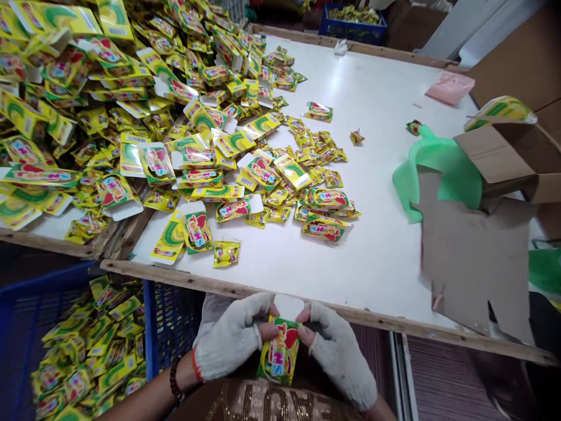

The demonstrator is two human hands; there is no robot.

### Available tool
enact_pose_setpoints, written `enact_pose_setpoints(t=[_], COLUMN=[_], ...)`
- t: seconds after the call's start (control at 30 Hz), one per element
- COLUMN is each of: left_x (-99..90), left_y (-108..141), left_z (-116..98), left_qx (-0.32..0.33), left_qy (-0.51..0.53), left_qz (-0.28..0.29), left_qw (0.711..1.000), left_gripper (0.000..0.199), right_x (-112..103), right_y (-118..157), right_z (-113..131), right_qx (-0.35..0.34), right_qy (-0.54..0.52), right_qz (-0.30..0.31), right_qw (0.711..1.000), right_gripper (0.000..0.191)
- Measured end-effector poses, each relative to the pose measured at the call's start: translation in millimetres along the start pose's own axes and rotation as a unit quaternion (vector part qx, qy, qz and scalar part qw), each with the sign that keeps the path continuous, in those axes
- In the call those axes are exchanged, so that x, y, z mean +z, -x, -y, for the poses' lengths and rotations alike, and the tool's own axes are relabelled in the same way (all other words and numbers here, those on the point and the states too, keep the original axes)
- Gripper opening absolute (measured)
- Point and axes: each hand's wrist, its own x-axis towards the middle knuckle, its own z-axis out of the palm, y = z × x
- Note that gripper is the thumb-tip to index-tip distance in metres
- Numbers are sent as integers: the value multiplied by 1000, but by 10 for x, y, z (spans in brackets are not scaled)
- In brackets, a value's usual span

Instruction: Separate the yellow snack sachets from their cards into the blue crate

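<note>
Between my two gloved hands is a small candy box [279,354], yellow and green with bright lettering and a white flap standing up at its top. My left hand [234,336] pinches its upper left side, and my right hand [335,348] grips the upper right side. Both white gloves leave the fingertips bare. The box is upright near my lap, just in front of the table's wooden edge [245,292]. Nearest on the white table lie a yellow candy packet [227,254] and an open-flapped candy box [197,229].
A big heap of candy boxes [56,70] and packets covers the left. Below it stands a blue crate [149,327] of packets. At right are a green plastic bag [447,169], torn cardboard [477,263] and an open carton [504,152]. Another blue crate [353,33] stands behind.
</note>
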Motion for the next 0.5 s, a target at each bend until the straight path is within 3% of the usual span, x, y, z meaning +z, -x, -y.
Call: enact_pose_setpoints(t=[0.1,0.27,0.5], left_x=[39,64,46], left_y=[-30,-63,-44], left_z=[-76,-99,-114], left_qx=[-22,-33,-23], left_qy=[35,-22,2], left_qz=[-12,-71,-15], left_qw=[999,997,1000], left_gripper=[28,36,35], right_x=[19,0,-4], right_y=[-60,-74,-112], right_z=[87,205,276], right_qx=[21,0,36], right_qy=[-85,61,78], right_qz=[23,35,-3], right_qw=[996,998,996], right_gripper=[44,34,30])
